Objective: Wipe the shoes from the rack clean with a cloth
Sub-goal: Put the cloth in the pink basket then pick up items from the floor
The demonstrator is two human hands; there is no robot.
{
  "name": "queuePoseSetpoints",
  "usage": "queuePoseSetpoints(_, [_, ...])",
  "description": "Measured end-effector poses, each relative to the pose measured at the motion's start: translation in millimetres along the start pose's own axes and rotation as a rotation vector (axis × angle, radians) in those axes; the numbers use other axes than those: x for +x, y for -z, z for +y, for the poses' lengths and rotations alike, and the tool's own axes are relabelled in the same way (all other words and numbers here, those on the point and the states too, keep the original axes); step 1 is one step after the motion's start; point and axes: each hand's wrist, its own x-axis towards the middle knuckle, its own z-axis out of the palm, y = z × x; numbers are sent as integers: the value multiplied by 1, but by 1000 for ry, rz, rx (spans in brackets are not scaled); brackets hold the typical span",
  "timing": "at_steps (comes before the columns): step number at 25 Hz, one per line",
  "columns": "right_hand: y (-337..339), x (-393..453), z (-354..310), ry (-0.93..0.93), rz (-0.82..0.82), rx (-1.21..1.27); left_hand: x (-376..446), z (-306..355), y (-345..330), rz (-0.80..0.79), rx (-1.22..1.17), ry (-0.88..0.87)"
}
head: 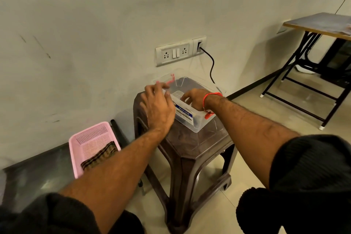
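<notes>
Cloth (pixel 100 155), dark and checked, lies folded in the pink mesh basket (pixel 91 138) down on the floor by the wall, left of the stool and well apart from both hands. Shoes and rack are nowhere in this view.

Up on the brown plastic stool (pixel 191 148) sits a clear plastic box (pixel 191 119) with a blue label reading MULTI-BOX and red clasps. Its clear lid (pixel 167 80) stands tilted up at the wall side. Left hand (pixel 156 108) hovers at the box's left edge, fingers spread and reaching toward the lid's rim; blur there means I cannot tell whether they touch it, but nothing is gripped. Right hand (pixel 193 99), red thread at the wrist, dips into the open box with fingers curled down; whether they hold anything inside, I cannot tell.

Behind, a switchboard (pixel 180 51) on the wall carries a black cable (pixel 210 66) dropping behind the box. Far right, a folding table (pixel 319 24) on black legs.
</notes>
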Motion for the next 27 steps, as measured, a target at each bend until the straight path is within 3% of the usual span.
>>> queuePoseSetpoints(2, [-4,-6,2,50,151,95,-30,-8,-4,46,-87,98])
queuePoseSetpoints(7, [-12,-48,20,236,955,334,-85,-11,-6,45,-230,67])
queuePoseSetpoints(10, [-38,-93,47,181,1154,475,-125,2,-5,-4,-349,-37])
queuePoseSetpoints(12, [-70,-121,77,140,1188,508,-158,10,-8,-153,-337,-134])
queuePoseSetpoints(16, [-151,-161,136,-18,1097,517,-217,13,-31,-473,-263,-332])
queuePoseSetpoints(19, [-225,-188,171,-216,904,563,-257,7,-60,-692,-131,-306])
queuePoseSetpoints(22, [-298,-216,209,-542,473,630,-297,-1,-89,-1045,116,-225])
queuePoseSetpoints(24, [-338,-234,228,-712,120,678,-323,-12,-103,-1186,205,-96])
queuePoseSetpoints(27, [-378,-251,256,-845,-90,740,-364,-32,-125,-1328,289,75])
